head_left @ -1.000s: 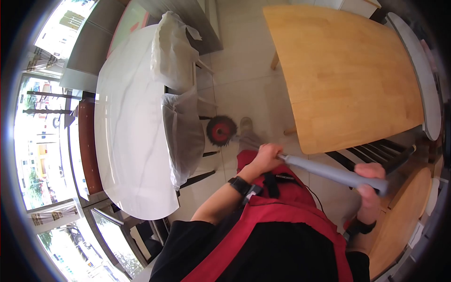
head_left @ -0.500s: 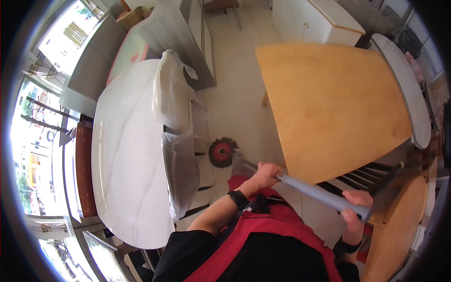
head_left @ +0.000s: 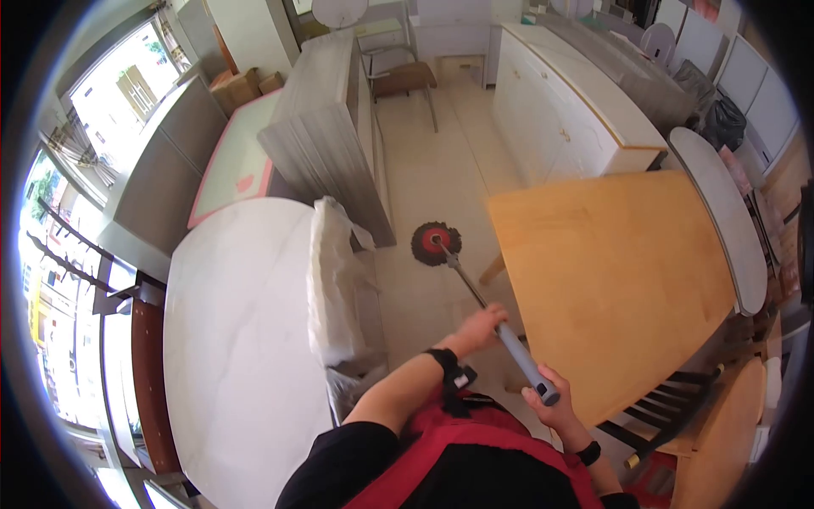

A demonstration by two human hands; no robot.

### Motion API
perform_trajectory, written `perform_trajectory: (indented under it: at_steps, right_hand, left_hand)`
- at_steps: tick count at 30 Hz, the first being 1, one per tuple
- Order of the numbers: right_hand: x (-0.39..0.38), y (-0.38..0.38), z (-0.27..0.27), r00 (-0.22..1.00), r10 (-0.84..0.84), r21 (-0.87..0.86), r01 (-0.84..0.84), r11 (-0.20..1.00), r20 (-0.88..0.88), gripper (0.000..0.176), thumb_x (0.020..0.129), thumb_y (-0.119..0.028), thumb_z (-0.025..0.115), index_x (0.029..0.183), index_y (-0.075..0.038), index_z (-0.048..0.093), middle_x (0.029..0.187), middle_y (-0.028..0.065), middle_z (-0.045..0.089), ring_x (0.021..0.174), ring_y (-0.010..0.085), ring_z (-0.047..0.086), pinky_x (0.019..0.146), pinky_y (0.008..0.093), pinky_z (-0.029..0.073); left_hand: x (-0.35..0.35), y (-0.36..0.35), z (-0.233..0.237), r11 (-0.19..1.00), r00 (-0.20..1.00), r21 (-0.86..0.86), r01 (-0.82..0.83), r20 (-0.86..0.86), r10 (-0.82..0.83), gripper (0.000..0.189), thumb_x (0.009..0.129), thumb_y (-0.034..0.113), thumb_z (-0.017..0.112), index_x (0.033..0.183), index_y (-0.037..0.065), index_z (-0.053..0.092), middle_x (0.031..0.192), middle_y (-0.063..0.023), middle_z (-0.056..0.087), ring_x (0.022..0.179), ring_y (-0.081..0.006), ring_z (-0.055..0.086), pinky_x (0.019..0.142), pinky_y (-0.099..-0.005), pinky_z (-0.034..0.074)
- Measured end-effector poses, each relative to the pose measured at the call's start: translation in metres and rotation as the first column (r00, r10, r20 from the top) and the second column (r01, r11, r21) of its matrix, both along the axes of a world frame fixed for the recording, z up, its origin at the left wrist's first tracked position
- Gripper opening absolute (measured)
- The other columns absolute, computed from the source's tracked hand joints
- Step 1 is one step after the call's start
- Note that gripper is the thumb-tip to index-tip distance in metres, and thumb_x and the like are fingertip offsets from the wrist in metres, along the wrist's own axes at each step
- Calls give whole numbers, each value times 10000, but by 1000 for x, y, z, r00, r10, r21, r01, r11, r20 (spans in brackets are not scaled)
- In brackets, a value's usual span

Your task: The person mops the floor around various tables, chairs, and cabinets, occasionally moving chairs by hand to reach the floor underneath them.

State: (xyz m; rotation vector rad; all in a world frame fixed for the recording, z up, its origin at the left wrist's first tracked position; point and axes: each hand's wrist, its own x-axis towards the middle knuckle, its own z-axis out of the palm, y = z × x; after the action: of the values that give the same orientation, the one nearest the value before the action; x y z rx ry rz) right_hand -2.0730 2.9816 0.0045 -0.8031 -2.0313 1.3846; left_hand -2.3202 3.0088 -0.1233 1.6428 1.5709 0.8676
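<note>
A round mop (head_left: pixel 431 246) with a red disc and a dark fringe rests on the pale floor, in the gap between two tables. Its metal pole slants back towards me and ends in a thick grey handle (head_left: pixel 519 355). My left hand (head_left: pixel 482 331) is closed around the pole just where the grey part starts. At the top end of the handle, my right hand (head_left: pixel 553 402) curls its fingers around the grip. Both wrists wear dark bands.
A white marble-look table (head_left: pixel 246 339) stands on my left, beside plastic-wrapped chairs (head_left: pixel 335 280). To my right is a wooden table (head_left: pixel 619 280), with a black-slatted chair (head_left: pixel 670 407) near it. Further ahead, a white cabinet (head_left: pixel 551 110) and a grey-grained unit (head_left: pixel 318 110) flank the aisle.
The mop head has moved forward and slightly right, away from me. My right hand has come leftward and lower with the handle's end, and the view has tilted up.
</note>
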Motion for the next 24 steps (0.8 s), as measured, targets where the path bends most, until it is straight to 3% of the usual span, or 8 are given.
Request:
perform_trajectory:
  at_steps: [1, 4, 10, 13, 16, 19, 24]
  right_hand:
    - [-15, 6, -8, 1000, -25, 3, 25, 1000, -4, 517, 690, -123, 724, 1136, 12, 501, 898, 180, 574, 753, 262, 577, 771, 353, 469]
    - [-54, 16, -25, 996, 23, 228, -4, 974, -81, 512, 676, -132, 725, 1117, 20, 514, 941, 212, 587, 829, 307, 604, 806, 372, 473]
    - [-120, 47, -22, 998, -22, 352, 44, 935, -65, 506, 660, -123, 718, 1105, 16, 522, 973, 238, 590, 904, 354, 607, 811, 403, 477]
    - [-149, 79, -19, 999, 1, 306, 11, 952, -38, 525, 656, -106, 715, 1124, 11, 507, 991, 246, 588, 926, 364, 603, 816, 401, 476]
    - [-174, 116, -43, 994, 88, 289, -66, 955, -62, 588, 679, -81, 702, 1197, -11, 432, 1147, 242, 510, 1034, 341, 545, 884, 399, 436]
    - [-219, 156, -48, 994, 96, 371, -68, 926, -57, 572, 675, -83, 707, 1182, -8, 450, 1131, 243, 526, 1000, 344, 566, 864, 401, 448]
    - [-299, 235, -43, 989, 149, 318, -137, 938, -13, 570, 671, -101, 721, 1171, 11, 471, 1045, 253, 563, 968, 342, 582, 843, 392, 457]
  left_hand:
    - [-8, 3, -1, 999, 999, -26, -34, -42, 33, 315, 699, 160, 678, 985, 174, 548, 1064, -84, 514, 971, -319, 550, 757, -476, 458]
    - [-35, 7, -5, 990, 988, -87, -110, -114, 100, 323, 701, 169, 674, 987, 178, 524, 1081, -57, 517, 954, -321, 566, 736, -463, 468]
    - [-99, 39, 6, 976, 980, -158, -149, -154, 125, 364, 693, 193, 688, 1010, 216, 510, 1094, -10, 516, 990, -303, 557, 748, -501, 444]
    - [-128, 66, 6, 966, 974, -191, -176, -175, 143, 379, 689, 210, 700, 1015, 228, 507, 1096, 4, 515, 1005, -295, 554, 754, -525, 427]
    - [-160, 99, -11, 959, 967, -194, -205, -189, 168, 389, 686, 229, 713, 1016, 234, 507, 1104, 17, 509, 1013, -293, 553, 755, -534, 416]
    - [-204, 139, -11, 953, 964, -212, -217, -200, 176, 393, 687, 238, 719, 1018, 236, 507, 1113, 19, 503, 1016, -298, 552, 760, -532, 415]
    - [-283, 209, -25, 952, 967, -229, -204, -197, 160, 378, 687, 233, 721, 1002, 229, 512, 1095, 1, 510, 1001, -306, 560, 760, -523, 431]
